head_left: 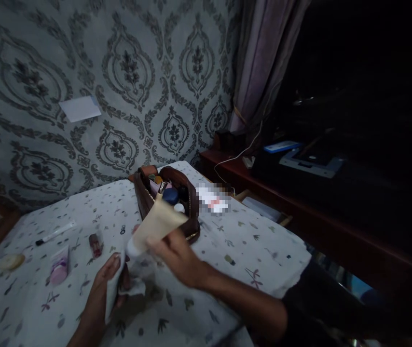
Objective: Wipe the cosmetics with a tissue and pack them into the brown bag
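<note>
My right hand (175, 255) grips a cream-coloured squeeze tube (157, 224), tilted so that its white cap points down and left. A white cloth or wipe (114, 289) is held in my left hand (106, 279), with a loose end hanging to the right. The tube's cap is close to the cloth; I cannot tell whether they touch. Just behind the tube stands an open brown toiletry bag (144, 193), and the tube hides part of its front. Inside the bag are several items, among them a dark blue round lid (170, 195).
On the patterned tablecloth (177, 313) lie a purple-capped tube (60, 266), a small dark red bottle (95, 246), a slim white stick (56, 232), a pale round object (11, 261) and small dark rings (122, 229). A dark red shelf (249, 178) with a white cable stands to the right.
</note>
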